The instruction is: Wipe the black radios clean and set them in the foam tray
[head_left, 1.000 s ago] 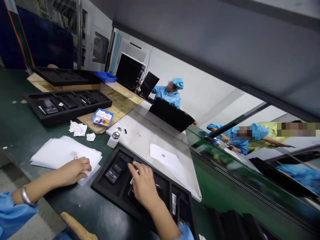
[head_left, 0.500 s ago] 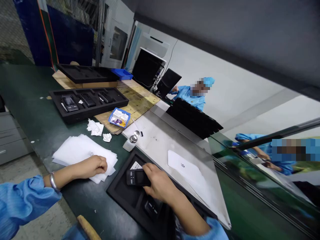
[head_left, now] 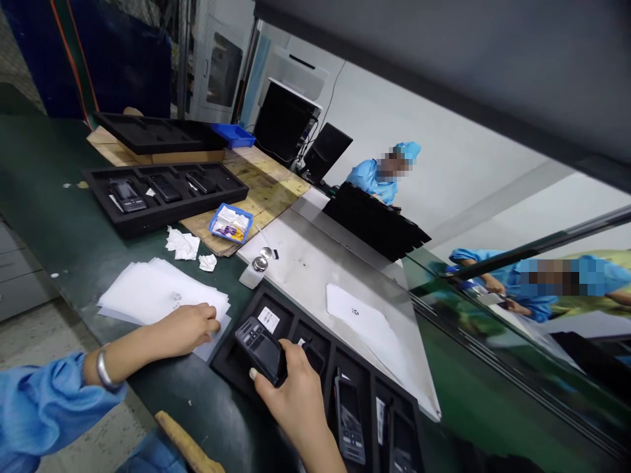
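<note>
Between the thumb and fingers of my right hand (head_left: 290, 387) is a black handheld terminal (head_left: 259, 345) with a screen and keys. It is tilted over the end compartment of a black foam tray (head_left: 290, 315), below a white label (head_left: 269, 320). More black terminals (head_left: 350, 420) lie in the tray's other compartments. My left hand (head_left: 190, 326) rests at the near right edge of a stack of white printed sheets (head_left: 148, 292). Its fingers are curled, and whatever they pinch is hidden.
Another foam tray (head_left: 167, 210) holding terminals stands at the back left. Crumpled tissues (head_left: 182, 244), a blue box (head_left: 231, 223) and a small dispenser bottle (head_left: 254, 272) lie between. White sheets (head_left: 362, 322) lie on the white board. Two people work beyond.
My right hand has drawn nearer to me, and the terminal in it has turned, its screen end swinging toward me. My left hand has shifted slightly right along the stack. The view has also shifted.
</note>
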### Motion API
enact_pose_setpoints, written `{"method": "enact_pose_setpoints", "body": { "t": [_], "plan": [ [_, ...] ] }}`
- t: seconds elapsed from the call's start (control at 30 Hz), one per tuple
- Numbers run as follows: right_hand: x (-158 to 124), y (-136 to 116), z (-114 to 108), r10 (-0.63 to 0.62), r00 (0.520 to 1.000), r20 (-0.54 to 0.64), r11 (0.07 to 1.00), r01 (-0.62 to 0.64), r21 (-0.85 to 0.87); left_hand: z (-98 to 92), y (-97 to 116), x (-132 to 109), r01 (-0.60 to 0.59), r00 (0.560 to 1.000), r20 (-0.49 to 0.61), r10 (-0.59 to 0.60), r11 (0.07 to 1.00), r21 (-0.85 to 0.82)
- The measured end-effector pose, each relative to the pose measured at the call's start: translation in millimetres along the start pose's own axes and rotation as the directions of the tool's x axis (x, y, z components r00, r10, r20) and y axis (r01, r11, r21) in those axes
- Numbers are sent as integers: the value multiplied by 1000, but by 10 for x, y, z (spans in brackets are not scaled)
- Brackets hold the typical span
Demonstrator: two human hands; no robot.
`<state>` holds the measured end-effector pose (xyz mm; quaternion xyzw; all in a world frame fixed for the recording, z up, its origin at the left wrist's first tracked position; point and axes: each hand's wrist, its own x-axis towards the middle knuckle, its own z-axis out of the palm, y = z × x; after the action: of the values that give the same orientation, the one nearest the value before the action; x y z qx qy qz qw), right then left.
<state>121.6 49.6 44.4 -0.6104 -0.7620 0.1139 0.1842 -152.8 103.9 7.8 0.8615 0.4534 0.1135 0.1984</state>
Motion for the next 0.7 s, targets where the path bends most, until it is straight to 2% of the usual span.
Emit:
{"method": "enact_pose_setpoints", "body": {
  "t": [0.1, 0.17, 0.37, 0.47, 0.6, 0.7],
  "plan": [
    [-35, -13, 30, 22, 1000, -2, 998, -22, -54, 59, 13, 137, -30, 999, 33, 29, 999, 33],
    [-49, -56, 33, 52, 999, 2, 995, -51, -81, 79, -5, 177, -30, 1000, 8, 30, 999, 39],
    [23, -269, 29, 162, 987, 22, 981, -159, -112, 59, -97, -9, -40, 979, -201, 35, 999, -21],
    [95, -377, 67, 176, 982, 66, 977, -167, -130, 97, -90, -122, -63, 943, -330, 43, 997, -51],
    [150, -517, 115, 185, 974, 130, 975, -165, -151, 192, -27, -186, -91, 865, -498, 61, 995, -36],
    [168, -584, 107, 160, 964, 211, 986, -144, -89, 235, 28, -201, -115, 816, -570, 98, 993, 6]
  ]
}}
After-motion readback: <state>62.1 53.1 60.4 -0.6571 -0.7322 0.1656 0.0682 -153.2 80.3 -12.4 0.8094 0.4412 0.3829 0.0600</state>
